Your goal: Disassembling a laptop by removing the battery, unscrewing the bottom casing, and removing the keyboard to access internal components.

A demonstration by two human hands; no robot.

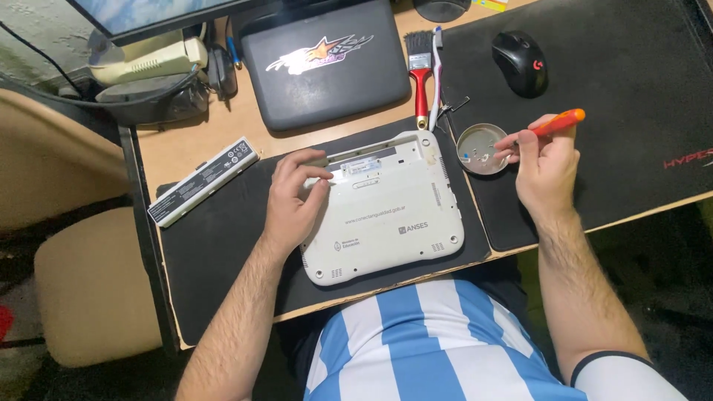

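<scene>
While my left hand (291,199) rests on the upturned white plastic netbook (386,212), its fingers bent and pressing at the long battery bay along the far edge, my right hand (544,160) is off to the side above the small round metal dish (479,148). The netbook lies bottom up on a dark mat (215,245), just in front of me. The right hand pinches an orange-handled screwdriver (558,122) between thumb and fingers, with the handle pointing away to the right and the tip down toward the dish; I cannot tell whether the tip carries a screw.

Judging from how things lie, the disassembly is in its early part. The bay at the far edge stands empty, and a long white battery pack (202,180) lies well apart on the left, half on the wooden desk (186,145). A few tiny pale specks sit in the dish, which I take for removed screws, though they are too small to be sure. The bottom cover itself looks seated all around, so opening the shell seems left to do.

Beyond the netbook lie a red-handled paintbrush (420,70) and a black laptop case (323,63); a black computer mouse (520,63) sits on the large black pad (631,89) at the right.
</scene>
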